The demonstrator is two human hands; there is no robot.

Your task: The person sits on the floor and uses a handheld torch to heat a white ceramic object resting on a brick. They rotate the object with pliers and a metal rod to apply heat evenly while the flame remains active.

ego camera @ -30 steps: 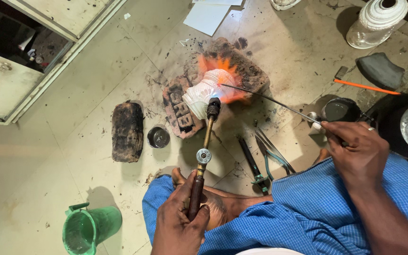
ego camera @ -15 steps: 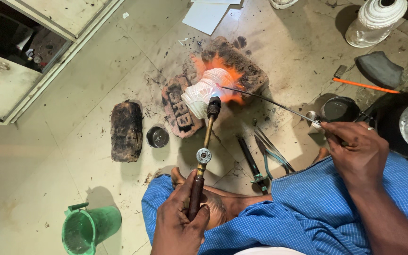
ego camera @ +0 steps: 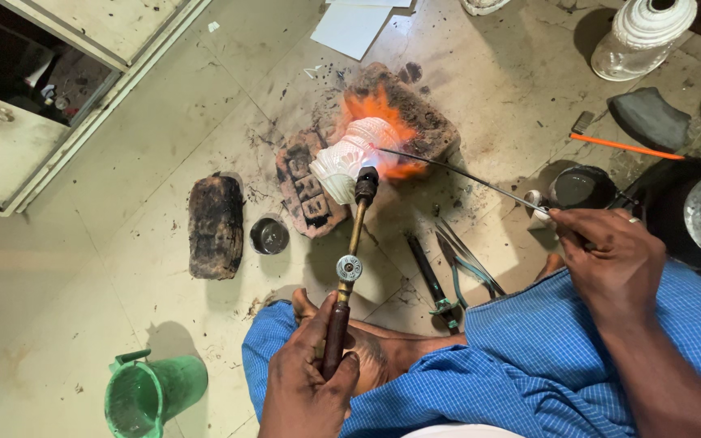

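Observation:
My left hand (ego camera: 306,381) grips the dark handle of a brass gas torch (ego camera: 349,268) that points away from me. Its nozzle sits against a white ribbed bowl-shaped piece (ego camera: 349,158), and orange flame (ego camera: 383,113) flares around that piece. The piece rests on a charred brick (ego camera: 415,113). My right hand (ego camera: 606,255) pinches the near end of a long thin metal rod (ego camera: 464,174), whose far tip reaches the white piece beside the flame.
A second scorched brick (ego camera: 306,191), a small round metal cup (ego camera: 269,235) and a blackened block (ego camera: 215,225) lie left of the torch. Tongs and a dark tool (ego camera: 448,272) lie by my knee. A green bucket (ego camera: 152,393) stands near left; a white ribbed jar (ego camera: 638,36) far right.
The flame has flickered and its shape has shifted slightly. Both hands, the torch and the rod stay in nearly the same places.

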